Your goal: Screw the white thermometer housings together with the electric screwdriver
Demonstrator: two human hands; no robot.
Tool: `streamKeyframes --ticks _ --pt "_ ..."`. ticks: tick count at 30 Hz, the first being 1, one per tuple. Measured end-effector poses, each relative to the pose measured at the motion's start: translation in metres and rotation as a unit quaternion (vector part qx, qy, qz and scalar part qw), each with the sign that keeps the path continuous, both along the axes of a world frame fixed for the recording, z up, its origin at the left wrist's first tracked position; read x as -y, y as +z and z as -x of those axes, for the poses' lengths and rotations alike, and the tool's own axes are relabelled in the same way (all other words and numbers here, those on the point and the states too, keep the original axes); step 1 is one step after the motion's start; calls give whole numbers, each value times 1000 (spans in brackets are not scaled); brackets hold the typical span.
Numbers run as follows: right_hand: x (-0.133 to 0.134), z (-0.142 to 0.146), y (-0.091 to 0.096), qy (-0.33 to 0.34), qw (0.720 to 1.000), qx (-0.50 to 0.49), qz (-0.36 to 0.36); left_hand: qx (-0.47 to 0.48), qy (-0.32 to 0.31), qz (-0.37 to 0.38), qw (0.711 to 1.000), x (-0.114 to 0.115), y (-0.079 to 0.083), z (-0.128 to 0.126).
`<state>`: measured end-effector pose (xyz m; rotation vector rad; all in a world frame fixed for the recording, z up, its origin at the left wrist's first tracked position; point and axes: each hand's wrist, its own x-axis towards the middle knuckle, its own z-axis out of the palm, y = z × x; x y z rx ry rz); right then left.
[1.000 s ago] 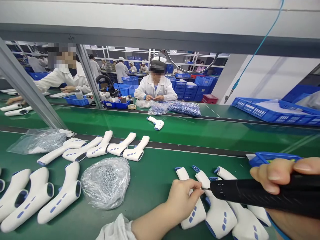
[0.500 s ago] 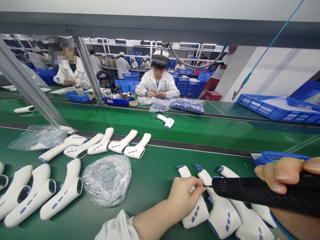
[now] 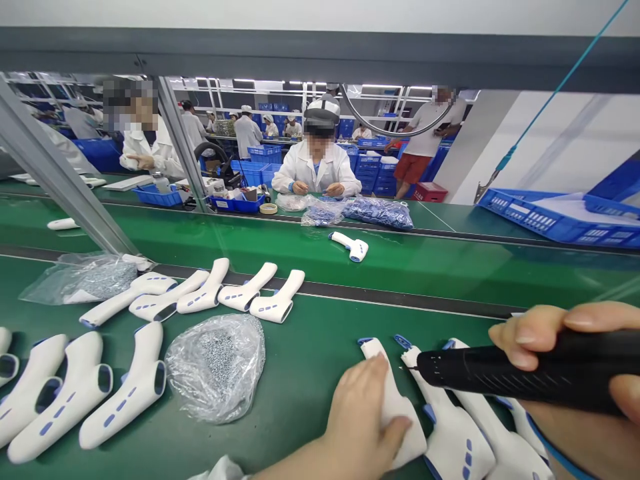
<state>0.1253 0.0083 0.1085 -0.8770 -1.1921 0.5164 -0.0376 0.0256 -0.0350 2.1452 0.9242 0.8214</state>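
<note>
My left hand (image 3: pixel 357 413) is wrapped around the body of a white forehead thermometer gun (image 3: pixel 393 393) lying on the green bench, covering its buttons. My right hand (image 3: pixel 535 333) grips a black electric screwdriver (image 3: pixel 475 370), held nearly level and pointing left. Its nose hangs over the handle end of a neighbouring thermometer gun (image 3: pixel 457 433), whose blue end cap stands open. I cannot tell whether the bit touches it. More white guns lie partly hidden under the screwdriver and right arm. A clear plastic bag of small screws (image 3: pixel 217 363) rests left of my left hand.
Several white thermometer guns (image 3: pixel 125 393) lie at the left, with another row behind the screw bag. A second screw bag (image 3: pixel 100 280) sits by the metal post (image 3: pixel 75 167). A green conveyor (image 3: pixel 280 247) carries one gun; co-workers sit beyond. A blue crate (image 3: pixel 565 217) stands far right.
My left hand has gone from pinching at the screwdriver tip to gripping the leftmost gun of the right group. The screwdriver has shifted slightly left. The gun on the conveyor has moved right.
</note>
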Motion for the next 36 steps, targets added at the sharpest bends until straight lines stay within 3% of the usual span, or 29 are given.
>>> streamKeyframes --ticks 5,8,14,26,36 --pt "-26 22 -2 96 995 30 -9 -68 -61 -199 976 16 -26 6" --pt "-39 27 -15 130 990 58 4 -90 -62 -244 963 16 -27 4" --pt "-53 32 -26 166 981 96 27 -107 -58 -246 962 16 -16 6" --pt "-66 31 -44 157 980 115 51 -131 -80 -227 962 17 -8 8" --pt "-81 39 -40 179 975 121 49 -173 -119 -172 962 16 6 10"
